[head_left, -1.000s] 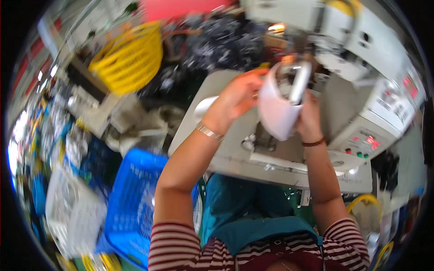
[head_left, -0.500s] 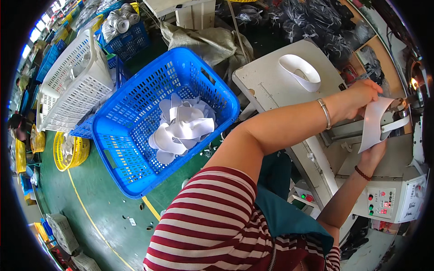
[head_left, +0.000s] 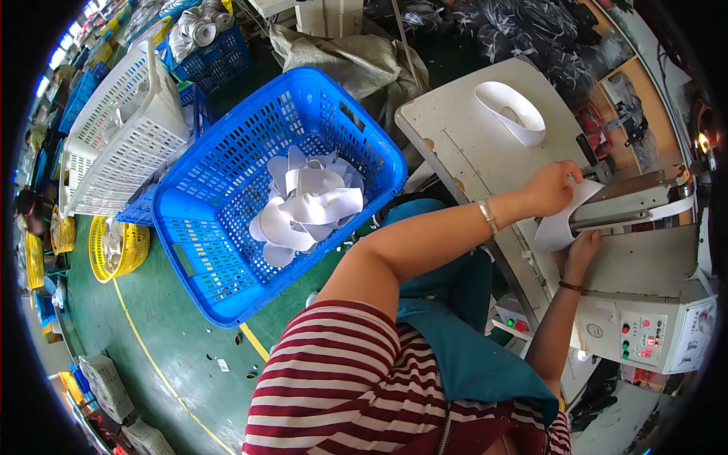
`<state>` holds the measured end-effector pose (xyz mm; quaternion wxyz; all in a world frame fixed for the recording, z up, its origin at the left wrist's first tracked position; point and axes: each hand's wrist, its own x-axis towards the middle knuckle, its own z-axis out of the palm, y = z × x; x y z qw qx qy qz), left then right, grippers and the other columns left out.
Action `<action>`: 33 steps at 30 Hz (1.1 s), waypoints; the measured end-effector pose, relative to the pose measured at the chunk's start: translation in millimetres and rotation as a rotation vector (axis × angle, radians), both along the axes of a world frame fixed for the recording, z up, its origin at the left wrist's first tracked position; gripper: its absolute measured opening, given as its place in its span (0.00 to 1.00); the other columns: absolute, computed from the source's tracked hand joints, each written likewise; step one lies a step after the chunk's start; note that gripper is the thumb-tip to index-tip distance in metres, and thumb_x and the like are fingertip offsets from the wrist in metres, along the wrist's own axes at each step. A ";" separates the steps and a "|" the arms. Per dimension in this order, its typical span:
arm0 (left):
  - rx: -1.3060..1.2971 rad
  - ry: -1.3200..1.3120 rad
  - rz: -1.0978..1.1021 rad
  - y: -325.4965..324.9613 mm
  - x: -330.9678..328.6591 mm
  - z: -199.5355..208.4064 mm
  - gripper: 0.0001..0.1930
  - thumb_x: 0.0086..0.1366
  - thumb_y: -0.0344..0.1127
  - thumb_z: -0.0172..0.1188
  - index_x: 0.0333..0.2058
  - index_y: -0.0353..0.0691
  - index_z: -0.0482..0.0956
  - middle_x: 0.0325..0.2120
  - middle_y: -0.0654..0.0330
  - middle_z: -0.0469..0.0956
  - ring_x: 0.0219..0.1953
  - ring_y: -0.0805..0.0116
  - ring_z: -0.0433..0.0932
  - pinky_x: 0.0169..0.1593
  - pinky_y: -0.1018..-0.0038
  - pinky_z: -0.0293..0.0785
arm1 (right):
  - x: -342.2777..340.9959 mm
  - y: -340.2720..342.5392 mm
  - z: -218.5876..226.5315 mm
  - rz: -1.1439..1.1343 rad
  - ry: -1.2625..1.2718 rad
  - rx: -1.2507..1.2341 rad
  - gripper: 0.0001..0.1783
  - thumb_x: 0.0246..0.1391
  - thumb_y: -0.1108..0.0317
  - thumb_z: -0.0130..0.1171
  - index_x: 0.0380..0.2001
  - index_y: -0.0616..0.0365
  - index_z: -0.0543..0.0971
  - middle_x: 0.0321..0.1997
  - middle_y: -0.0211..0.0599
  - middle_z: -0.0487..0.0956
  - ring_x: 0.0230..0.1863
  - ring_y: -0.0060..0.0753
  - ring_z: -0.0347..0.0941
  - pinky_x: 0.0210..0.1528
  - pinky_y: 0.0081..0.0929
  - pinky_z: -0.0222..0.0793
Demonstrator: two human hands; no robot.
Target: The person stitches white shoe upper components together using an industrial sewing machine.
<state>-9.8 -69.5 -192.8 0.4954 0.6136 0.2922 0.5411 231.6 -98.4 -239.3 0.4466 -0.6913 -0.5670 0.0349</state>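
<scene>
A curved white band (head_left: 560, 230) of thin sheet material hangs around the near end of the metal machine arm (head_left: 626, 205). My left hand (head_left: 552, 189), with a silver bangle at the wrist, has its fingers curled at the band's upper edge. Below the arm, my right hand (head_left: 582, 249), wearing a dark bead bracelet, grips the band's lower edge; part of its fingers is hidden behind the band. A second white band (head_left: 512, 112), closed into an oval loop, stands on the beige machine table (head_left: 455, 114).
A blue basket (head_left: 227, 307) to the left holds several white pieces (head_left: 311, 205). Beyond it are a white basket (head_left: 125, 144) and a round yellow basket (head_left: 120, 254). A control box (head_left: 637, 334) with lit buttons sits below the arm. Black bags (head_left: 523, 38) lie behind the table.
Both hands have moved left with the white band, from the far part of the machine arm to its near end. More of the arm now shows.
</scene>
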 end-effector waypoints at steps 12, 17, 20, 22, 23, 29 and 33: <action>0.059 0.989 0.805 -93.2 -266.0 -122.0 0.13 0.45 0.33 0.59 0.34 0.44 0.78 0.31 0.56 0.74 0.40 0.55 0.72 0.45 0.63 0.67 | -91.5 -89.3 41.1 0.132 0.010 0.427 0.11 0.56 0.77 0.45 0.42 0.68 0.73 0.43 0.41 0.72 0.44 0.31 0.69 0.48 0.24 0.63; -0.250 1.400 0.507 -125.4 -300.7 -198.0 0.10 0.50 0.40 0.59 0.32 0.46 0.80 0.33 0.59 0.76 0.43 0.56 0.71 0.48 0.62 0.64 | -167.8 -99.5 40.3 0.657 -0.244 0.308 0.07 0.49 0.81 0.51 0.34 0.65 0.74 0.35 0.45 0.74 0.34 0.40 0.71 0.38 0.28 0.67; -0.249 1.245 0.549 -121.0 -306.6 -197.0 0.09 0.51 0.40 0.61 0.31 0.45 0.81 0.31 0.58 0.77 0.38 0.59 0.74 0.42 0.66 0.67 | -213.1 -97.3 32.8 0.894 -0.088 0.074 0.09 0.47 0.81 0.52 0.33 0.62 0.75 0.32 0.43 0.74 0.30 0.39 0.71 0.34 0.27 0.68; -0.109 0.777 0.745 -114.4 -307.0 -174.7 0.06 0.52 0.35 0.64 0.25 0.39 0.81 0.24 0.59 0.78 0.25 0.67 0.76 0.30 0.72 0.69 | -234.9 -96.9 20.9 1.063 0.028 -0.089 0.10 0.46 0.81 0.53 0.34 0.62 0.75 0.33 0.41 0.74 0.26 0.31 0.70 0.29 0.23 0.67; -0.131 0.605 0.762 -114.4 -306.5 -154.8 0.04 0.52 0.29 0.63 0.25 0.34 0.80 0.24 0.57 0.78 0.26 0.69 0.75 0.30 0.75 0.68 | -243.5 -95.2 12.8 1.104 0.070 -0.152 0.11 0.45 0.80 0.55 0.36 0.62 0.75 0.34 0.41 0.74 0.25 0.29 0.70 0.29 0.21 0.67; 0.082 0.520 0.674 -141.4 -274.0 -79.4 0.04 0.50 0.25 0.62 0.27 0.35 0.79 0.28 0.54 0.77 0.27 0.59 0.76 0.30 0.71 0.71 | -313.6 -69.8 -12.7 1.031 0.934 -0.902 0.14 0.55 0.65 0.55 0.42 0.62 0.73 0.40 0.35 0.75 0.33 0.18 0.72 0.30 0.15 0.66; 0.110 0.538 0.616 -152.9 -271.9 -75.4 0.06 0.53 0.27 0.60 0.31 0.34 0.80 0.32 0.56 0.76 0.28 0.63 0.76 0.29 0.73 0.71 | -332.1 -62.0 -33.4 0.935 0.906 -0.861 0.14 0.54 0.62 0.57 0.38 0.61 0.75 0.33 0.34 0.78 0.31 0.17 0.73 0.27 0.12 0.63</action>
